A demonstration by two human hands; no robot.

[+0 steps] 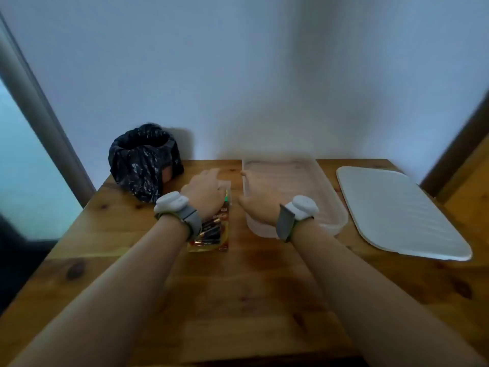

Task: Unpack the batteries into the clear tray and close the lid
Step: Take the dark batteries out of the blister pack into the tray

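Observation:
A blister pack of batteries (214, 235) lies flat on the wooden table, its far half hidden under my left hand (205, 193), which rests on it with fingers stretched forward. To its right stands the clear tray (328, 197), with nothing visible inside. My right hand (258, 200) hovers with straight fingers at the tray's left wall, just right of the pack; the view is blurred, so contact is unclear. The white lid (397, 210) lies flat on the table to the right of the tray.
A small bin lined with a black plastic bag (143, 160) stands at the back left of the table (238, 300), against the wall. Both wrists carry white bands. The table's left and right edges are close.

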